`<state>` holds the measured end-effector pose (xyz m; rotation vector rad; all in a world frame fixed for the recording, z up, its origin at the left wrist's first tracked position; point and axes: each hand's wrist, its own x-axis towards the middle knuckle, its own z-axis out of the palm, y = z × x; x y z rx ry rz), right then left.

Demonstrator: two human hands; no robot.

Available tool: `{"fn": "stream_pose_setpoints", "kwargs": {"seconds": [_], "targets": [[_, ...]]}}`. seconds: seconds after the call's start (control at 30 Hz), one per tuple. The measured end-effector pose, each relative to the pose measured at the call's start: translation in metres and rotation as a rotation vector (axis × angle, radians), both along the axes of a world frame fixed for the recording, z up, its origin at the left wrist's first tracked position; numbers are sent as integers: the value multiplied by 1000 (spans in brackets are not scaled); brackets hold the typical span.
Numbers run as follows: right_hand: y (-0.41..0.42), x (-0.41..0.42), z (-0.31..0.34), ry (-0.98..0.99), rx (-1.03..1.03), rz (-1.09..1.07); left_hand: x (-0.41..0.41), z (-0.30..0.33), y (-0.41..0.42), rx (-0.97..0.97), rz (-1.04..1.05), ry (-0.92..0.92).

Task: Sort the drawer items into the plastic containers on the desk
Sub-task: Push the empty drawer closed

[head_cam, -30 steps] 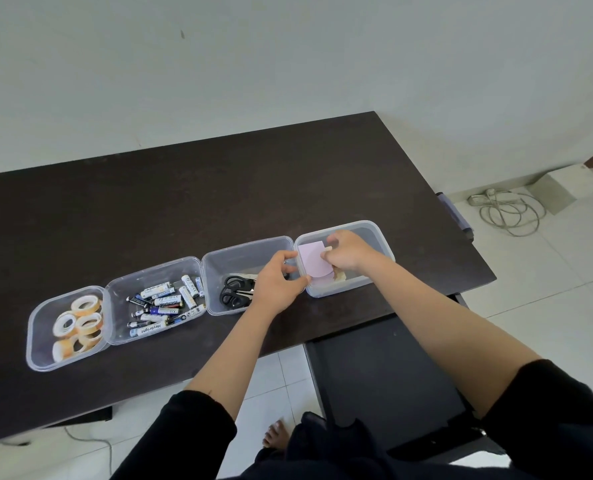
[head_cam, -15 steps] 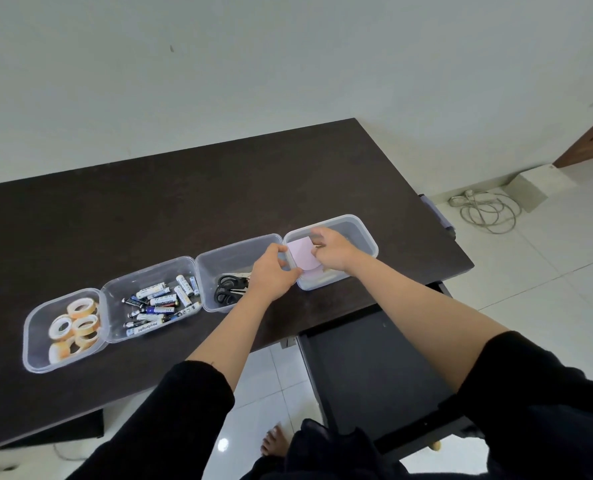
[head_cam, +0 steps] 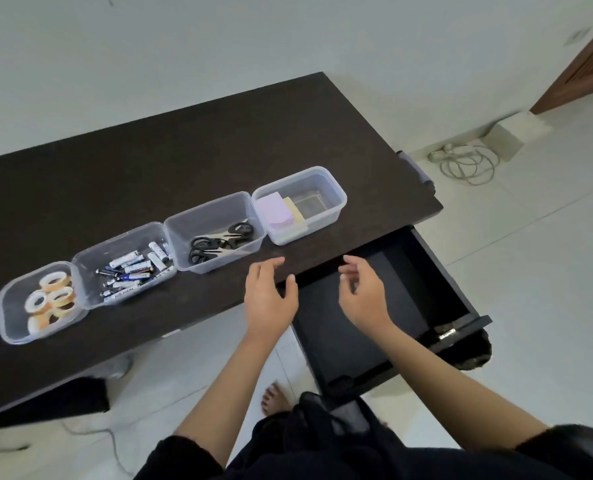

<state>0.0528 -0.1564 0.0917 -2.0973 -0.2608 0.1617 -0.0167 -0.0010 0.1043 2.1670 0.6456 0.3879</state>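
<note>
Left hand: empty, fingers loosely spread, hovering over the desk's front edge just nearer the person than the scissors container.
Right hand: empty, fingers lightly curled and apart, over the open drawer.
Drawer contents: nothing visible on the dark floor; its inner end under the desk is hidden.
Sorted so far: tape rolls in the far-left container, batteries next, scissors third, sticky-note pads in the right-end container, just beyond the drawer.
Risk, missed item: something small could sit in the hidden end, so shutting the drawer now may leave the sort incomplete.
Risk, knock: the containers stand touching near the desk's front edge; a careless forearm could shove one off.
Risk, pads: the purple pad leans on the wall and may topple.
</note>
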Motion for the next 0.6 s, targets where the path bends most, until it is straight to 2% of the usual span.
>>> {"fn": "stream_pose_setpoints", "kwargs": {"seconds": [0.13,0.27,0.37,0.47,0.6], "targets": [[-54,-53,-28,74,-31,-112,-39,-37,-49,-92,-48,211],[-110,-96,-49,105,-33,-268,-77,-60,-101,-121,6,379],[-141,-109,-67,272,-15,-364,-97,-71,-132,-157,48,491],[-163,-109,-84,434,-10,-305,-109,-79,-153,-262,106,544],[-168,-94,-83,618,146,-214,-114,-87,-171,-329,182,548]]}}
